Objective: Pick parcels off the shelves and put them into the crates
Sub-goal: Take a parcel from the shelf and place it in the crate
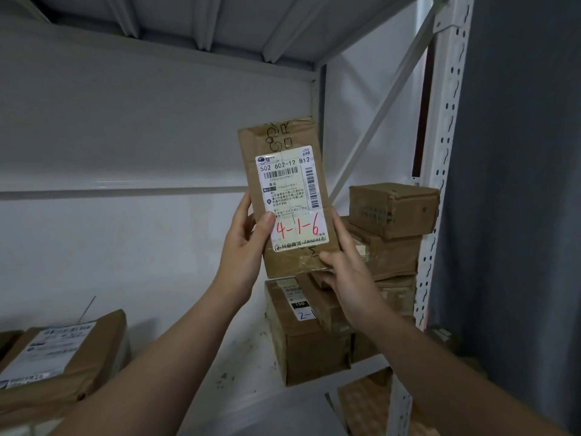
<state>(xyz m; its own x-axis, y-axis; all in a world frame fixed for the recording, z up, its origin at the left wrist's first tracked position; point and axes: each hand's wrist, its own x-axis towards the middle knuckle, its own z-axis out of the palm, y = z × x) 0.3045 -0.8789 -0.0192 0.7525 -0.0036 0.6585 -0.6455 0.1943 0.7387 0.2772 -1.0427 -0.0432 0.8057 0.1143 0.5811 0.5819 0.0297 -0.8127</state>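
Both bare forearms come up from 6 o'clock. The left hand [243,237] grips the left edge of the parcel [284,146] at its 8 o'clock. Its thumb lies flat on the front, touching the edge of the label, and its fingers are curled round behind. The right hand [347,272] grips the bottom right corner at the parcel's 5 o'clock. Its thumb lies across the taped front just under the label and its fingers are tucked behind, out of sight.

The parcel is held in the air in front of the shelf bay, just right of the middle of the view. It stands upright with its top leaning toward 11 o'clock. It is a flat brown cardboard pack, creased, with black marker scribbles near the top. A white shipping label [290,196] carries barcodes, the print "502 602-12 812" and a red handwritten "4-1-6".

At 8 o'clock a brown labelled package [59,357] lies flat on the shelf board. Behind the hands, toward 4 o'clock, brown boxes stand stacked: a labelled box [301,344] low down and a small box [393,209] on top. The white perforated upright [443,136] stands at 3 o'clock and the upper shelf's underside [188,23] spans 12 o'clock.
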